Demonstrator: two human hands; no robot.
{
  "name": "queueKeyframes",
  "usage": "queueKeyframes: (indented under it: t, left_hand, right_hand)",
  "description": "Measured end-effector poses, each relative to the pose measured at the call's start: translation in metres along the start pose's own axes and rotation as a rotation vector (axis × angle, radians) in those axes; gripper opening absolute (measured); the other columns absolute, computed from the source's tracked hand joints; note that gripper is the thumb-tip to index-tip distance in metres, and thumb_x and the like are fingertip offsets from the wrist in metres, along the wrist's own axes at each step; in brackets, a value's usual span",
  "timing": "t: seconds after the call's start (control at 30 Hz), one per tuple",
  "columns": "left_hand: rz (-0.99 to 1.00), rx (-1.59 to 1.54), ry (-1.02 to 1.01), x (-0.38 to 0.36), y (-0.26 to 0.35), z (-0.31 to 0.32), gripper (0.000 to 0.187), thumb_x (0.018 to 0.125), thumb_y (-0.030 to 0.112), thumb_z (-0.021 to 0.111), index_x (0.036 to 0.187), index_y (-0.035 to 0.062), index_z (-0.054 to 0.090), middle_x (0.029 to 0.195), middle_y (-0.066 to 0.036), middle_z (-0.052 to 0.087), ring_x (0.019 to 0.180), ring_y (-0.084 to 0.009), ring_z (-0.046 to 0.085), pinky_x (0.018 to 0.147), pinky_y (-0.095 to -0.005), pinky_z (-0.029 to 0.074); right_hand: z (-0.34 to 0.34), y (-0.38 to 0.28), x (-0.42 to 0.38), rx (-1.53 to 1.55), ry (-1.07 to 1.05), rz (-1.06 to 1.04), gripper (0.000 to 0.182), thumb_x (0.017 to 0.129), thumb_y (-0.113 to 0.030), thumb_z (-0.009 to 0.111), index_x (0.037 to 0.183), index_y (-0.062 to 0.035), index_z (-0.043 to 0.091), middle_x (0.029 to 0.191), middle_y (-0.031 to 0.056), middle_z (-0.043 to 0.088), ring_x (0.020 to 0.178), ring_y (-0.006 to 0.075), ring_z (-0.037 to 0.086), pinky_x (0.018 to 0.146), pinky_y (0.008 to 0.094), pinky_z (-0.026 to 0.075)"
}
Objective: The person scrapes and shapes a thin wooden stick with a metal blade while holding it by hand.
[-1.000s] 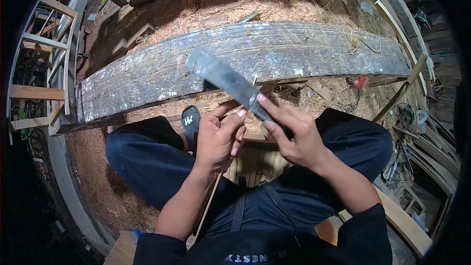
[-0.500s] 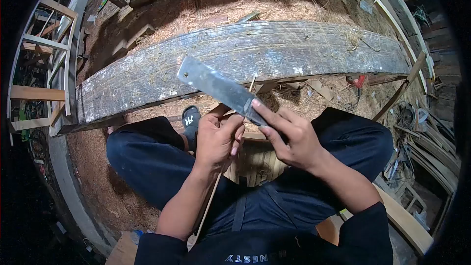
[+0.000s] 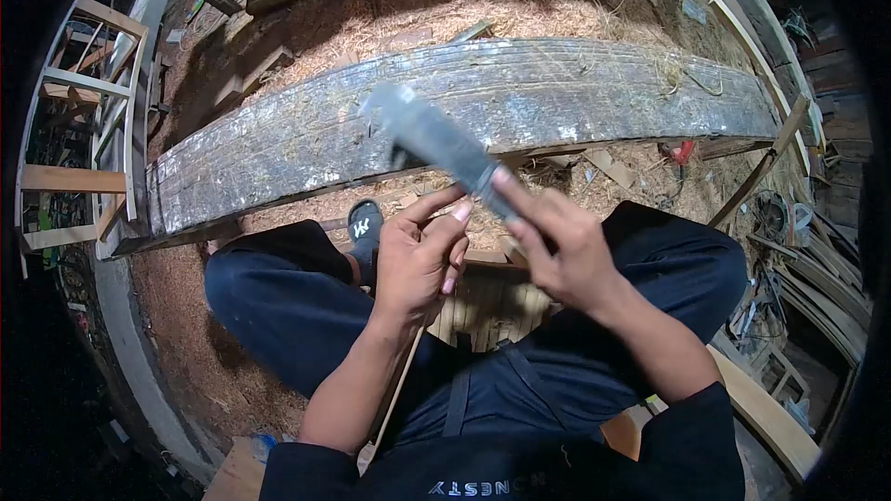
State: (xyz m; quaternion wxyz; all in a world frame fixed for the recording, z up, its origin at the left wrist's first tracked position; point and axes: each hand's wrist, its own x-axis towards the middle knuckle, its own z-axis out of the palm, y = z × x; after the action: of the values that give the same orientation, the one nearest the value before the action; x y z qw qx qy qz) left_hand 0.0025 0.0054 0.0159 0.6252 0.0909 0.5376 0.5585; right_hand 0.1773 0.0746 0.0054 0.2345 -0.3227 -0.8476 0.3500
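My right hand (image 3: 568,246) grips the near end of a broad, flat-bladed knife (image 3: 434,137), index finger laid along it. The blade slants up and left over the plank, and its far end is smeared by motion. Close by, my left hand (image 3: 416,258) is closed around a thin wooden strip (image 3: 397,384), thumb and forefinger pinched just below the knife's lower edge. From under that palm the strip runs down along my forearm toward my lap. Its upper end is hidden by fingers and blade.
A wide weathered plank (image 3: 278,153) crosses in front of my knees. Wood shavings (image 3: 408,5) cover the ground beyond it. A wooden frame (image 3: 83,83) stands at left; curved wood pieces (image 3: 817,292) are piled at right. A sandaled foot (image 3: 364,223) rests below the plank.
The knife has lifted and shifted slightly right, away from my left hand, and its blade is now blurred. The strip's tip that poked out above the blade no longer shows.
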Motion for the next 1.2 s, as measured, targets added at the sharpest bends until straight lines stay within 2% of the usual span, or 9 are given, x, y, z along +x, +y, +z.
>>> queueKeyframes:
  t: [0.13, 0.4, 0.47, 0.67, 0.73, 0.87, 1.0, 1.07, 1.2]
  left_hand:
    - [-0.023, -0.019, -0.003, 0.001, -0.006, -0.008, 0.036, 0.097, 0.01, 0.06, 0.13, -0.0046, 0.053, 0.057, 0.0, 0.048, 0.036, -0.0058, 0.036, 0.034, -0.0205, 0.03]
    - [-0.008, -0.051, -0.055, -0.001, -0.007, -0.009, 0.033, 0.097, 0.011, 0.062, 0.126, -0.004, 0.059, 0.064, 0.0, 0.053, 0.045, -0.0046, 0.043, 0.035, -0.0201, 0.033]
    - [-0.014, -0.052, -0.057, -0.003, -0.005, -0.007, 0.031, 0.097, 0.011, 0.061, 0.123, -0.0049, 0.059, 0.064, 0.0, 0.053, 0.046, -0.0043, 0.043, 0.035, -0.0196, 0.033]
    - [-0.021, -0.055, -0.081, -0.002, -0.003, -0.007, 0.025, 0.099, 0.013, 0.058, 0.117, -0.004, 0.061, 0.061, 0.0, 0.051, 0.042, -0.0043, 0.041, 0.034, -0.0195, 0.032]
    - [-0.01, -0.077, -0.051, -0.005, -0.002, -0.005, 0.023, 0.1, 0.013, 0.057, 0.115, -0.0033, 0.061, 0.06, 0.0, 0.051, 0.041, -0.0044, 0.04, 0.034, -0.0195, 0.031]
    - [-0.028, -0.034, -0.039, -0.003, -0.001, -0.005, 0.028, 0.1, 0.014, 0.058, 0.122, -0.0028, 0.06, 0.06, 0.0, 0.051, 0.04, -0.0045, 0.038, 0.034, -0.0196, 0.03]
    - [-0.028, 0.006, -0.018, -0.003, 0.001, -0.002, 0.032, 0.1, 0.015, 0.056, 0.128, -0.0018, 0.055, 0.058, 0.0, 0.046, 0.035, -0.0057, 0.034, 0.033, -0.0209, 0.027]
    - [-0.059, 0.0, -0.02, -0.001, 0.001, -0.004, 0.031, 0.1, 0.014, 0.055, 0.127, -0.0012, 0.055, 0.058, 0.0, 0.047, 0.035, -0.0059, 0.033, 0.033, -0.0209, 0.027]
    - [-0.046, -0.044, -0.021, -0.004, 0.001, -0.003, 0.021, 0.1, 0.013, 0.052, 0.116, -0.0005, 0.057, 0.058, 0.0, 0.047, 0.034, -0.006, 0.033, 0.032, -0.0206, 0.028]
  right_hand:
    - [-0.004, -0.005, -0.001, -0.045, -0.077, -0.023, 0.054, 0.09, -0.015, 0.067, 0.142, -0.0213, 0.053, 0.072, 0.0115, 0.052, 0.056, 0.028, 0.056, 0.056, 0.0419, 0.05]
    - [-0.004, -0.008, -0.001, 0.017, -0.055, 0.008, 0.053, 0.091, -0.012, 0.066, 0.142, -0.0173, 0.054, 0.07, 0.013, 0.052, 0.057, 0.0297, 0.053, 0.055, 0.0418, 0.046]
    - [-0.002, 0.006, 0.005, -0.013, 0.08, 0.03, 0.054, 0.09, -0.013, 0.067, 0.142, -0.0184, 0.054, 0.072, 0.0126, 0.052, 0.057, 0.0291, 0.054, 0.055, 0.0408, 0.047]
    - [-0.003, -0.007, 0.0, 0.012, -0.054, 0.0, 0.051, 0.09, -0.011, 0.066, 0.14, -0.0157, 0.055, 0.072, 0.0132, 0.053, 0.058, 0.0299, 0.055, 0.056, 0.042, 0.048]
    - [-0.001, 0.007, 0.004, 0.003, 0.066, 0.039, 0.053, 0.09, -0.013, 0.067, 0.141, -0.0188, 0.055, 0.073, 0.0124, 0.053, 0.058, 0.0291, 0.056, 0.057, 0.0422, 0.049]
    - [-0.005, -0.009, -0.002, -0.011, -0.069, 0.006, 0.052, 0.09, -0.01, 0.066, 0.141, -0.0161, 0.055, 0.073, 0.0137, 0.053, 0.056, 0.0299, 0.055, 0.055, 0.0429, 0.048]
    - [-0.002, 0.003, 0.003, -0.013, 0.06, 0.04, 0.054, 0.09, -0.013, 0.067, 0.142, -0.0189, 0.054, 0.074, 0.0124, 0.054, 0.056, 0.0276, 0.056, 0.056, 0.0413, 0.049]
    - [-0.002, -0.005, -0.001, 0.019, -0.035, -0.043, 0.053, 0.09, -0.012, 0.067, 0.142, -0.0178, 0.054, 0.071, 0.0125, 0.053, 0.056, 0.0273, 0.056, 0.055, 0.0408, 0.049]
    - [-0.001, 0.008, 0.005, -0.035, 0.041, -0.003, 0.054, 0.091, -0.014, 0.066, 0.142, -0.0193, 0.054, 0.071, 0.0116, 0.051, 0.055, 0.0269, 0.055, 0.054, 0.0405, 0.049]
